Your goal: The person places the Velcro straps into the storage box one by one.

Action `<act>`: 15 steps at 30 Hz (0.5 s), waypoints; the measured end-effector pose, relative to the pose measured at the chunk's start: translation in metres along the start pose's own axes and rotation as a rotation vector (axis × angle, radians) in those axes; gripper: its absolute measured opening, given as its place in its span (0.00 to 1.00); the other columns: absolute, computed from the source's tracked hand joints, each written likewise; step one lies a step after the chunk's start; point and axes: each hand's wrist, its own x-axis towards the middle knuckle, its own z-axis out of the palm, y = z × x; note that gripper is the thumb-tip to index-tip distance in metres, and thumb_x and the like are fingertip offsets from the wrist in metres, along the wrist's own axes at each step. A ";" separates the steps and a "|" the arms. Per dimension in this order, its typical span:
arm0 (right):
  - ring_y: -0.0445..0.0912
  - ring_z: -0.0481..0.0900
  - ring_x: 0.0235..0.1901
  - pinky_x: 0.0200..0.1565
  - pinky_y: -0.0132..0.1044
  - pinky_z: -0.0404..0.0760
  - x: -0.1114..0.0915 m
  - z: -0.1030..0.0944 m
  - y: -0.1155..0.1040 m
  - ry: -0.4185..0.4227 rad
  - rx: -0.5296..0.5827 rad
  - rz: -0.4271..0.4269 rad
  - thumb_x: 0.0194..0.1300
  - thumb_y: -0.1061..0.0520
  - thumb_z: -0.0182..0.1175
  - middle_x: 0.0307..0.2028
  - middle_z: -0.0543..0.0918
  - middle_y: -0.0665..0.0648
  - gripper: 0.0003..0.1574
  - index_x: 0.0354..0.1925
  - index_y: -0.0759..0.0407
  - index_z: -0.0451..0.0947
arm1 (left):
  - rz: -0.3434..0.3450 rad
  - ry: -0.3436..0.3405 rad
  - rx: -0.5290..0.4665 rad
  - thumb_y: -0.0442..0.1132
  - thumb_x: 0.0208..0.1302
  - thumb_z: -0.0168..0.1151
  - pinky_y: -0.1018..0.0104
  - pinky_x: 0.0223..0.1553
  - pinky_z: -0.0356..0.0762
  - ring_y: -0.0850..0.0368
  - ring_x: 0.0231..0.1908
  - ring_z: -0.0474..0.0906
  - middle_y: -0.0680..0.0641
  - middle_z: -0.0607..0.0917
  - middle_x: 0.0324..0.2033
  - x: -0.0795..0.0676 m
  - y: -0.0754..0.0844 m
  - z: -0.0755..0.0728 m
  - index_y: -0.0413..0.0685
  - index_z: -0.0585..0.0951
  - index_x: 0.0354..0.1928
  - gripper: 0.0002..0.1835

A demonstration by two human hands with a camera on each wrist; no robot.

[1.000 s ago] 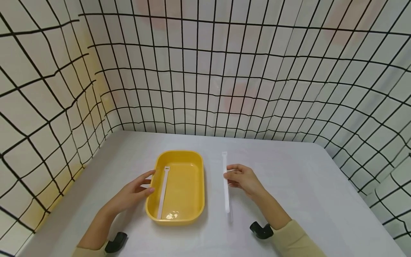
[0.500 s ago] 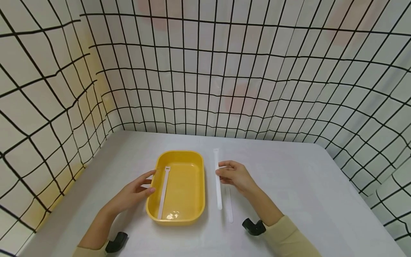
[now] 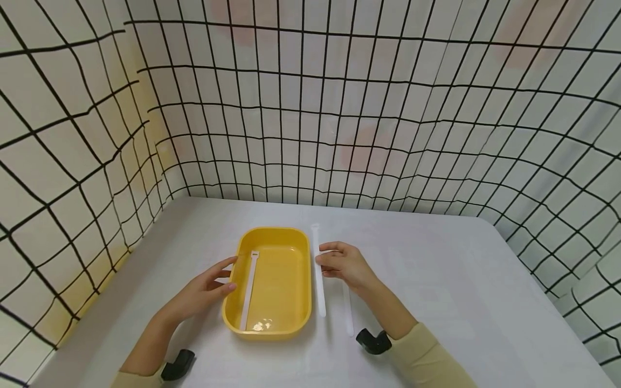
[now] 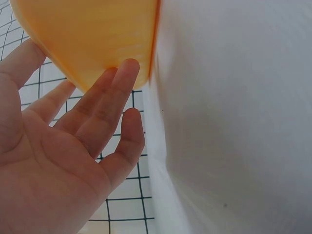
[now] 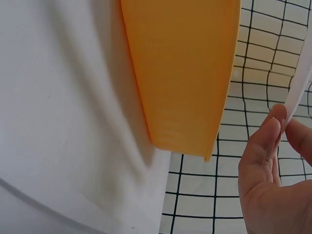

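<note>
A yellow tray (image 3: 278, 291) stands on the white table, with a white cable strap (image 3: 249, 293) lying lengthwise along its left side. My left hand (image 3: 204, 293) touches the tray's left wall with loosely extended fingers, and the same wall fills the top of the left wrist view. Between thumb and fingers, my right hand (image 3: 346, 267) pinches a second white cable strap (image 3: 320, 296), held just beside the tray's right rim, slotted end away from me. On the table below the right hand lies another white strap (image 3: 349, 318), its far part hidden.
Black wire grid panels (image 3: 291, 124) enclose the far edge and both sides of the white table (image 3: 461, 302). A black bent fitting (image 3: 373, 341) sits at the right cuff, and a like one (image 3: 178, 365) at the left cuff.
My right hand has carried its strap leftward to beside the tray, uncovering more of the strap lying on the table. The left hand has stayed on the tray's wall.
</note>
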 end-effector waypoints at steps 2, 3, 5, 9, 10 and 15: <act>0.44 0.81 0.28 0.34 0.31 0.83 0.001 0.002 0.000 -0.007 -0.002 0.000 0.64 0.65 0.63 0.33 0.83 0.56 0.24 0.55 0.74 0.70 | 0.007 -0.002 -0.002 0.47 0.69 0.61 0.42 0.56 0.73 0.42 0.55 0.76 0.34 0.71 0.63 0.000 0.000 0.000 0.50 0.59 0.75 0.37; 0.44 0.81 0.28 0.34 0.31 0.83 0.002 0.004 0.000 -0.011 -0.005 -0.001 0.64 0.65 0.63 0.33 0.83 0.56 0.24 0.55 0.74 0.70 | 0.003 0.001 -0.003 0.48 0.68 0.61 0.42 0.56 0.73 0.42 0.55 0.76 0.35 0.71 0.63 0.000 0.000 0.000 0.50 0.59 0.74 0.36; 0.44 0.81 0.28 0.35 0.31 0.83 0.003 0.007 0.000 -0.018 -0.005 -0.003 0.64 0.65 0.64 0.33 0.83 0.56 0.24 0.55 0.74 0.70 | -0.004 0.004 -0.002 0.48 0.68 0.61 0.43 0.56 0.73 0.42 0.55 0.76 0.35 0.72 0.63 0.000 0.000 0.000 0.51 0.59 0.74 0.36; 0.44 0.82 0.28 0.35 0.32 0.83 0.006 0.012 0.000 -0.037 0.005 -0.005 0.63 0.65 0.64 0.33 0.83 0.56 0.24 0.55 0.74 0.70 | -0.016 0.003 -0.003 0.49 0.68 0.61 0.43 0.56 0.73 0.43 0.55 0.76 0.36 0.72 0.63 0.000 0.001 0.000 0.53 0.60 0.74 0.36; 0.44 0.82 0.28 0.35 0.32 0.83 0.007 0.013 0.000 -0.040 0.008 -0.007 0.63 0.65 0.64 0.32 0.83 0.55 0.24 0.55 0.74 0.70 | -0.010 0.001 -0.003 0.49 0.68 0.61 0.43 0.56 0.73 0.43 0.55 0.76 0.36 0.72 0.62 0.000 0.001 0.000 0.52 0.60 0.74 0.36; 0.43 0.82 0.28 0.35 0.32 0.83 0.010 0.020 0.001 -0.049 0.025 -0.011 0.63 0.66 0.64 0.33 0.83 0.56 0.24 0.54 0.74 0.70 | 0.006 -0.005 -0.010 0.48 0.69 0.61 0.43 0.56 0.73 0.43 0.55 0.76 0.35 0.72 0.62 -0.001 0.001 -0.001 0.52 0.60 0.74 0.36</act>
